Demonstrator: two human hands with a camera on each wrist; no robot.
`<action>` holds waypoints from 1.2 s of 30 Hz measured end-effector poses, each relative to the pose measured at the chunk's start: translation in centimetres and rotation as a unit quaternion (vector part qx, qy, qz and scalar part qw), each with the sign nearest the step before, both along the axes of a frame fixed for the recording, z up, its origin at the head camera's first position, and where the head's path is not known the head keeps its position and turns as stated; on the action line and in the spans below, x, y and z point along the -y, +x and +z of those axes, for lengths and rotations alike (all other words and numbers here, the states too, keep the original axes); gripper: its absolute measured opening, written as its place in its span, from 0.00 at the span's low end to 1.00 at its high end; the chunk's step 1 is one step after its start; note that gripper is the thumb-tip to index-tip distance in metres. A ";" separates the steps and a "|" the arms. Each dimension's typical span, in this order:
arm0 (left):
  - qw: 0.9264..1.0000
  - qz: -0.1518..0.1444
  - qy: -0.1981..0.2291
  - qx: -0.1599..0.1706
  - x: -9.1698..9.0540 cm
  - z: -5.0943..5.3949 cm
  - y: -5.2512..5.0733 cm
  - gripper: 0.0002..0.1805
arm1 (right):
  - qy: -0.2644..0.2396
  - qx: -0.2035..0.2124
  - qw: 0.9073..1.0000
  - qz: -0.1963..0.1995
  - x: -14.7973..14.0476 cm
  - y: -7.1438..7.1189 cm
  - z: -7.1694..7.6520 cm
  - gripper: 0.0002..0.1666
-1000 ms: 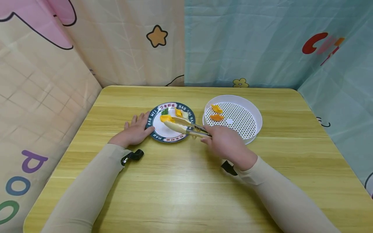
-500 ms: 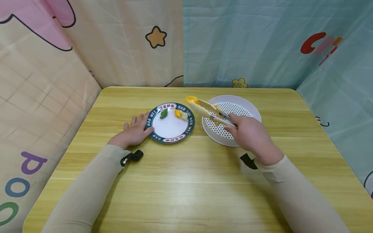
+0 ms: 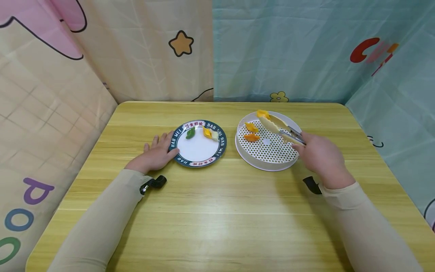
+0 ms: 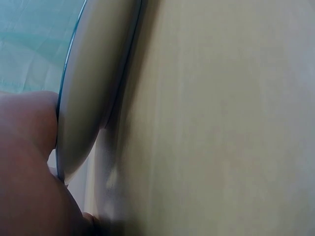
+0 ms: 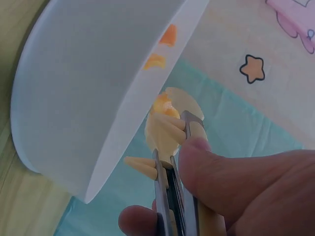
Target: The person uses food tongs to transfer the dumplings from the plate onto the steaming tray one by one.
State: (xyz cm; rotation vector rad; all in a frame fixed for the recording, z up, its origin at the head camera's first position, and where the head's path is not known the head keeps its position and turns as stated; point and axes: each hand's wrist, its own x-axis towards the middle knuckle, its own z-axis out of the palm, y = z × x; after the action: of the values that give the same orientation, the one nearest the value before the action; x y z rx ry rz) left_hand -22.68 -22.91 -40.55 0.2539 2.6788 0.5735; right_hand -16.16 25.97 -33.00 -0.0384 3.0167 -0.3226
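Hands sit at either side of the dishes: the left hand lies with fingers spread on the counter, its thumb on the plate's rim; the right hand grips a pair of tongs. Work looks partway along. Just left of the right hand, the perforated tray already bears two pieces, one orange and one yellow-orange. Just right of the left hand, the plate has a green piece, a yellow piece and a whitish piece left on it; whether the last two are joined I cannot tell. Ahead and left of the right hand, the tongs hold a raised yellow piece near the tray's far rim, not yet set down.

As for make, the counter is pale and wood-grained. The tray is round, white and straight-walled, probably plastic, its floor dotted with holes. The plate is round and glossy, white inside a dark lettered band. The tongs pair metallic arms with cream, scalloped tips. The pieces are small, puckered and dumpling-like.
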 end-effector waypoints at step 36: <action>1.000 -0.002 0.000 -0.001 -0.1 0.0 0.0 0.48 | 0.051 0.056 0.997 -0.024 -0.3 -1.4 -0.8 0.26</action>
State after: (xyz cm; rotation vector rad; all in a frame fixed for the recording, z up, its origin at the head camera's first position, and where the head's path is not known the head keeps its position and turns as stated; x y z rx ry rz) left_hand -22.69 -22.86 -40.58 0.2584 2.6798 0.5722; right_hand -17.52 26.27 -33.77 0.0592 2.9221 -0.1684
